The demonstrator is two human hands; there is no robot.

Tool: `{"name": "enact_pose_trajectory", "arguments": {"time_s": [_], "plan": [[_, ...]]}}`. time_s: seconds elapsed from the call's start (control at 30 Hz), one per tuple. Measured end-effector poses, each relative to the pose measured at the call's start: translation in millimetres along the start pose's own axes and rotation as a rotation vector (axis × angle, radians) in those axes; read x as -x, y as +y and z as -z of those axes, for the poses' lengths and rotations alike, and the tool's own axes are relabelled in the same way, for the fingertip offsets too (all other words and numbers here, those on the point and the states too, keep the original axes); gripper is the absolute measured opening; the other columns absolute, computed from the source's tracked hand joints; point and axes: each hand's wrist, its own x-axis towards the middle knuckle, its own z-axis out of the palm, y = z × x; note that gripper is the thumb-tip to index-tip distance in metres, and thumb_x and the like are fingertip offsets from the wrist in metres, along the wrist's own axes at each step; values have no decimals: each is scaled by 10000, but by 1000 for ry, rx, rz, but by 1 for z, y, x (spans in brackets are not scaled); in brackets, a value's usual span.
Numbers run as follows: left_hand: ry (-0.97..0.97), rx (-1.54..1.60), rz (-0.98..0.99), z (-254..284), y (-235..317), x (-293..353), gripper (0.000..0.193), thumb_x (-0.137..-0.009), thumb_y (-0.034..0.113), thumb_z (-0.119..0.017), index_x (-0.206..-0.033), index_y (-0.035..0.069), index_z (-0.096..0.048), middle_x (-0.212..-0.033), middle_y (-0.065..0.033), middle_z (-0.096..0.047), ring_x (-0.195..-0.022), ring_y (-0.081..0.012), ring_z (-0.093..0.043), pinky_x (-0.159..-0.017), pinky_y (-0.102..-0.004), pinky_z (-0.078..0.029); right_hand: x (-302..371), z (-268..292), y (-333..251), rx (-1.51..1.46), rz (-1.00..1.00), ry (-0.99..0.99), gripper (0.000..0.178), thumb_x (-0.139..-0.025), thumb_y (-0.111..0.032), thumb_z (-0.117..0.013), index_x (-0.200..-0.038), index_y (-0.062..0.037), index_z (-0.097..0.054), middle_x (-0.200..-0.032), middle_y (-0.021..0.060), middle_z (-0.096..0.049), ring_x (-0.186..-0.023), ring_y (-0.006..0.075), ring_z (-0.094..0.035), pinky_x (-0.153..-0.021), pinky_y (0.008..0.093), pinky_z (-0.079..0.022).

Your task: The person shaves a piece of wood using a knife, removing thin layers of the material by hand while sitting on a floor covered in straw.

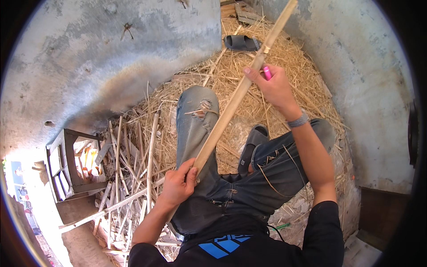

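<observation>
A long, flat split-bamboo strip (232, 106) slants across my lap, from low left to far right, with a node near its far end. My left hand (177, 183) is closed around its near part, thumb on top. Higher up, my right hand (275, 86) is closed on a small pink cylinder (267, 73), perhaps a handle; the rest of it is hidden in the fist. My right thumb lies against the strip. Both my legs, in torn jeans (195, 133), are bent beneath the strip.
Straw and shavings (307, 95) cover the floor. Several thin bamboo sticks (152, 155) lie to my left, by a dark metal frame (73, 164). A loose dark sandal (241, 43) lies ahead. Concrete walls (120, 58) close in on both sides.
</observation>
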Motion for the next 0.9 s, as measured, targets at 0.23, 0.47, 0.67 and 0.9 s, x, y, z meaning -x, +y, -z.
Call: {"name": "enact_pose_trajectory", "arguments": {"time_s": [0.23, 0.47, 0.67, 0.9], "plan": [[11, 12, 18, -4, 2, -9, 258, -1050, 138, -602, -1266, 6, -650, -647, -58, -666, -534, -125, -649, -529, -273, -504, 2, -4, -4, -20, 1, -70, 303, -954, -322, -773, -898, -31, -711, -615, -90, -478, -548, 30, -373, -485, 261, -289], [-227, 177, 245, 16, -4, -8, 293, -1065, 257, -611, -1233, 20, -646, -699, -51, -680, -616, -124, -665, -587, -275, -515, -3, 2, 5, -150, -78, 12, 252, -960, -285, -768, -993, -42, -709, -603, -102, -436, -519, 26, -349, -471, 251, -281], [-252, 142, 359, 42, -14, 8, 286, -1087, 270, -575, -1056, -7, -635, -717, -30, -659, -640, -87, -613, -596, -253, -487, -15, 32, -10, -413, -122, 202, 209, -1020, -257, -694, -1081, -59, -723, -588, -121, -410, -447, 1, -316, -411, 212, -225], [-63, 115, 231, 29, -24, 18, 264, -1070, 243, -612, -1006, -8, -657, -681, -24, -647, -617, -76, -601, -584, -237, -480, -11, 39, -19, -488, -84, 110, 259, -1029, -264, -679, -1158, -42, -713, -589, -119, -372, -461, -3, -313, -415, 212, -216]]}}
